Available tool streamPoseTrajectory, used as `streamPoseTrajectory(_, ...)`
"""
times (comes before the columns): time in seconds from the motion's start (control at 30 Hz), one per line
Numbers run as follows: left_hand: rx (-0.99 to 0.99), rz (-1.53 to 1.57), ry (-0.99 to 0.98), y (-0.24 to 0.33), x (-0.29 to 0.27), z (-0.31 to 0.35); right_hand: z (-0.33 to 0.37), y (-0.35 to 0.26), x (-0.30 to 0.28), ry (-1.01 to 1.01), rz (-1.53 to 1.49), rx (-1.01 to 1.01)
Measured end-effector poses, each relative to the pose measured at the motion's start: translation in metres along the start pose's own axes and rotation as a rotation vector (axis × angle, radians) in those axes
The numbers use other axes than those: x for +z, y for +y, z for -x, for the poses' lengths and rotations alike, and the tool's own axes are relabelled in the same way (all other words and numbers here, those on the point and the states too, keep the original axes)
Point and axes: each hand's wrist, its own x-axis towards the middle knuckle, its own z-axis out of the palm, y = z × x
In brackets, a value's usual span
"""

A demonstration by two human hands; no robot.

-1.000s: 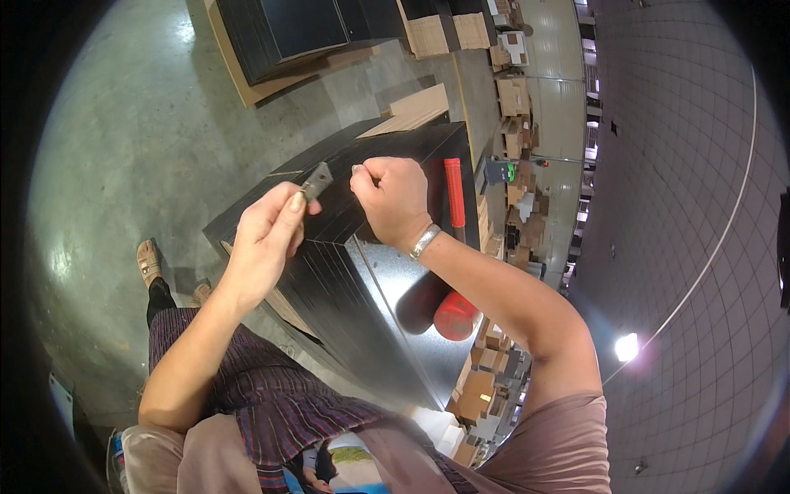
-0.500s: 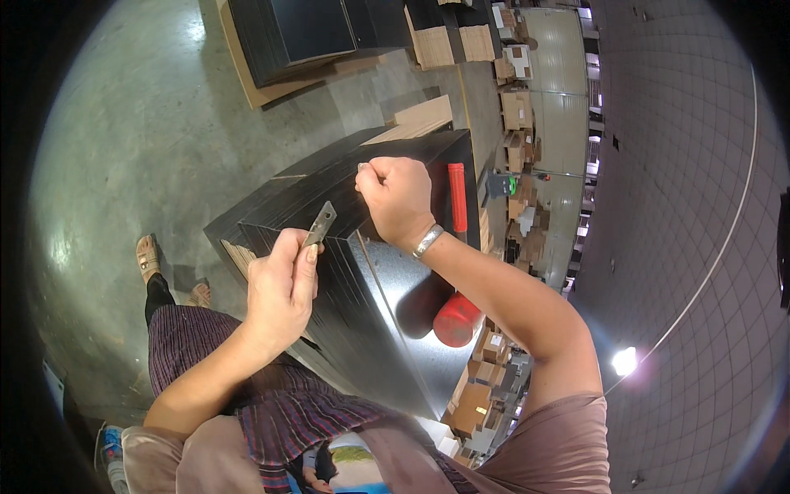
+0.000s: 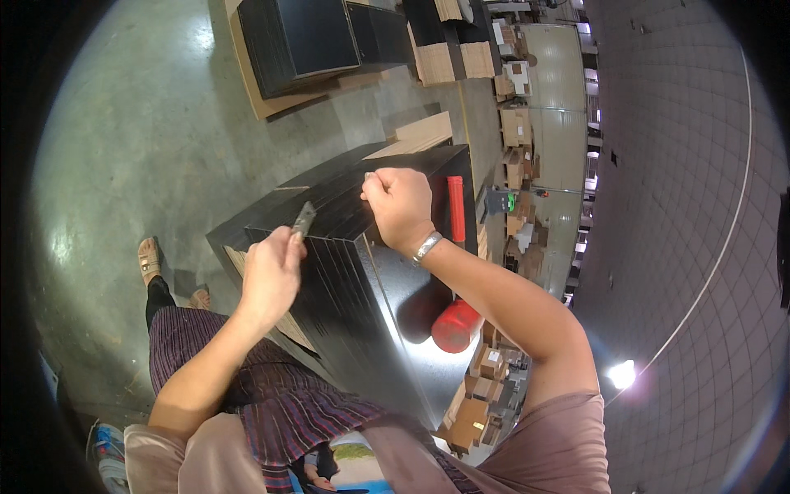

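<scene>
Your left hand [image 3: 270, 276] has come down and back toward you. A second ago it was up close to your right hand, at the far top edge of the black stack of boards [image 3: 362, 272]. Now it sits lower, at the near left corner of the stack. Its fingers are curled tight around a small flat metal blade [image 3: 304, 219], and the tip of the blade sticks up past your fingers, just over the top edge of the boards.

Your right hand [image 3: 401, 206] has hardly moved. It is closed in a fist on the far top of the stack, with a silver bracelet [image 3: 427, 246] on its wrist. It seems to pinch something small, but you cannot tell what.

So the blade looks to have been pulled along the stack, from far to near, while your right hand holds the far end steady.

A red handle [image 3: 455, 207] lies on the stack just right of your right hand. A red can [image 3: 455, 325] stands lower down on the right. The grey floor [image 3: 140, 140] lies to the left.
</scene>
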Motion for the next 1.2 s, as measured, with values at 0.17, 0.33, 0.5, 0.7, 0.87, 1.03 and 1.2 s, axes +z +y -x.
streamPoseTrajectory(0.17,0.348,-0.101,0.034,0.050,0.003,0.021,0.001,0.000,-0.002,-0.037,-0.013,0.034)
streamPoseTrajectory(0.33,0.004,-0.031,0.007,-0.004,-0.003,0.007,0.000,-0.001,-0.002,-0.008,-0.009,-0.005)
streamPoseTrajectory(0.5,0.264,-0.089,-0.006,0.035,0.003,0.019,0.002,0.001,-0.005,-0.039,-0.027,0.039)
streamPoseTrajectory(0.7,0.145,-0.062,0.023,0.014,0.001,0.017,-0.001,-0.002,-0.007,-0.038,-0.022,0.043)
streamPoseTrajectory(0.87,-0.094,-0.033,0.019,-0.020,-0.005,0.005,-0.002,-0.006,-0.008,-0.042,-0.002,0.042)
streamPoseTrajectory(1.03,0.204,-0.035,0.004,0.011,0.004,0.019,-0.002,-0.004,-0.005,-0.047,-0.037,0.077)
streamPoseTrajectory(1.2,0.079,-0.040,0.038,-0.006,0.000,0.017,0.001,-0.004,-0.006,-0.018,-0.026,0.015)
